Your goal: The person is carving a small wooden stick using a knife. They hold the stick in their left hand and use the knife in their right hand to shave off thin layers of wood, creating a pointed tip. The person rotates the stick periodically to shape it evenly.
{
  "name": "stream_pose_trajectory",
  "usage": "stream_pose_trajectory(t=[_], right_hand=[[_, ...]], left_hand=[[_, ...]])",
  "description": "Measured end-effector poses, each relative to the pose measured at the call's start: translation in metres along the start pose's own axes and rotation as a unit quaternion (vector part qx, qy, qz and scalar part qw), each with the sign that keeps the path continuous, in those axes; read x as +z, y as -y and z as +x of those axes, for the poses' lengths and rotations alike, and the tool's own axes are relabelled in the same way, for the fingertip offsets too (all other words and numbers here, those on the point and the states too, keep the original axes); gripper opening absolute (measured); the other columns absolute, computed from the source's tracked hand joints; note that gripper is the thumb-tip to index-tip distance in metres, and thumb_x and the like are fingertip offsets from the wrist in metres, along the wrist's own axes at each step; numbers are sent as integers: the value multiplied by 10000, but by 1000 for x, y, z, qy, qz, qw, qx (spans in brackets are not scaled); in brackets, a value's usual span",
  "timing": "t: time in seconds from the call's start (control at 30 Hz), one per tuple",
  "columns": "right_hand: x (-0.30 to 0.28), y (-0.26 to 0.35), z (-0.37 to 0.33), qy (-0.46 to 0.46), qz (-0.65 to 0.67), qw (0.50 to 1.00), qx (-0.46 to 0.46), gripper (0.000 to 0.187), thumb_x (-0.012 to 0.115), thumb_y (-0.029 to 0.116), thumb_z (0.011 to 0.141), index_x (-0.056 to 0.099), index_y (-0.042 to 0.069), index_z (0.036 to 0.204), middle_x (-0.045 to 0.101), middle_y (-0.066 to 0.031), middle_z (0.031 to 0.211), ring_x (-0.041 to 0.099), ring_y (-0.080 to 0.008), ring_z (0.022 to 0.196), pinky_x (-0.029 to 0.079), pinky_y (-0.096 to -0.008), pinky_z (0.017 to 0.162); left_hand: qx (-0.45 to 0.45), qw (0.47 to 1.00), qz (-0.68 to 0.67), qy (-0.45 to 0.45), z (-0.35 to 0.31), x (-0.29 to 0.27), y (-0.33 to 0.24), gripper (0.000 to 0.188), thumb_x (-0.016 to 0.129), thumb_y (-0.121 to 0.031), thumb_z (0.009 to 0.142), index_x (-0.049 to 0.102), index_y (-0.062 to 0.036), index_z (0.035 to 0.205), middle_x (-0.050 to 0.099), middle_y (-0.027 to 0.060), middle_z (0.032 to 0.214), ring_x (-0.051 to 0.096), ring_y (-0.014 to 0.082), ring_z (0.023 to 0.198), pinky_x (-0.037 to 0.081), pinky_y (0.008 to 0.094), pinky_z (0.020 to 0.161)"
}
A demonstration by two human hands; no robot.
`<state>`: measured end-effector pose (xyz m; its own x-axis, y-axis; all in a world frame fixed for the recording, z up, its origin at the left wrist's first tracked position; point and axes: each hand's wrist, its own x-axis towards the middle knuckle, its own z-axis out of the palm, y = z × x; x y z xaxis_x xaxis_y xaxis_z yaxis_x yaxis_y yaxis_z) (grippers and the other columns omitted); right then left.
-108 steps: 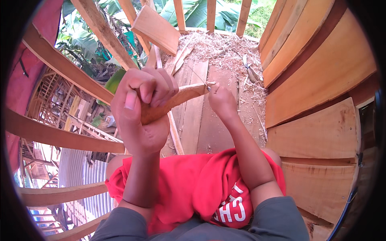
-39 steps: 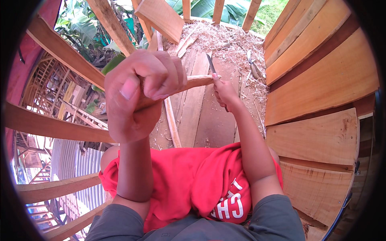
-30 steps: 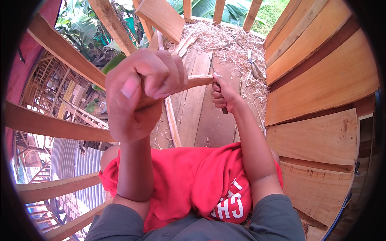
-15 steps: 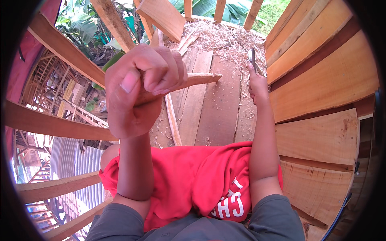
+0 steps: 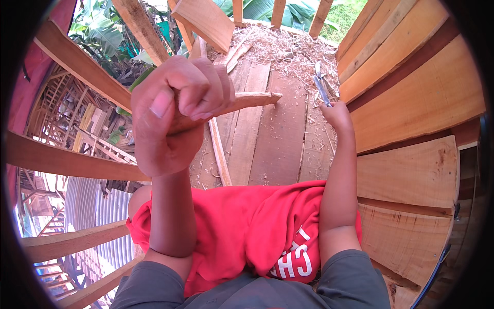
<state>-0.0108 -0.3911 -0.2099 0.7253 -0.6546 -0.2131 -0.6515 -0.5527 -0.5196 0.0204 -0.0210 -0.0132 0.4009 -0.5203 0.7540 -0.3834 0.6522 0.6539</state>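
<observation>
My left hand (image 5: 177,110) is raised close to the camera, its fingers wrapped around a wooden stick (image 5: 252,100). From the fist the stick reaches rightward and ends in a rough, tapered tip; its other end is hidden. To the right, my right hand (image 5: 338,114) is closed around the lower end of a long metal-bladed tool (image 5: 321,91), likely a knife or machete. The blade points away from me, apart from the stick. Its handle is mostly covered by my fingers, and its exact shape is hard to make out.
Wood shavings (image 5: 288,49) are heaped at the far end of the plank floor (image 5: 278,139). A wall of wooden boards (image 5: 411,103) stands close at my right. Wooden rails (image 5: 72,157) run along my left. A thin wooden strip (image 5: 218,152) lies on the floor. Red cloth (image 5: 242,221) covers my lap.
My right hand has drawn back toward me and slightly right, and the blade has turned, showing more of its length. My left hand and the stick have shifted only slightly left.
</observation>
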Motion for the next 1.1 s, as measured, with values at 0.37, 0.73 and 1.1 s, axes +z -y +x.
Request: stream_pose_trajectory(t=[0.37,0.73,1.1], right_hand=[[2,-3,0,16,-54,998,-42,292,672,275,834,684,-11,891,571,-53,612,503,-134,525,412,-336,512],[18,-2,-16,341,-85,932,-87,297,784,253,830,749,135,1100,670,-6,720,573,-94,602,443,-280,516],[68,-38,20,-19,9,999,-43,339,833,167,748,761,166,1079,750,-87,980,701,-211,854,533,-340,791]], left_hand=[[3,1000,3,-2,-1,0,2,268,386,-328,985,361,-128,808,386,5,739,350,132,657,321,308,633],[59,980,-58,-182,-5,-18,-30,139,401,-247,916,370,-135,840,360,5,740,343,139,685,314,309,660],[94,978,-22,-185,-11,-31,-49,193,373,-273,934,375,-92,866,352,36,757,333,157,681,317,318,667]])
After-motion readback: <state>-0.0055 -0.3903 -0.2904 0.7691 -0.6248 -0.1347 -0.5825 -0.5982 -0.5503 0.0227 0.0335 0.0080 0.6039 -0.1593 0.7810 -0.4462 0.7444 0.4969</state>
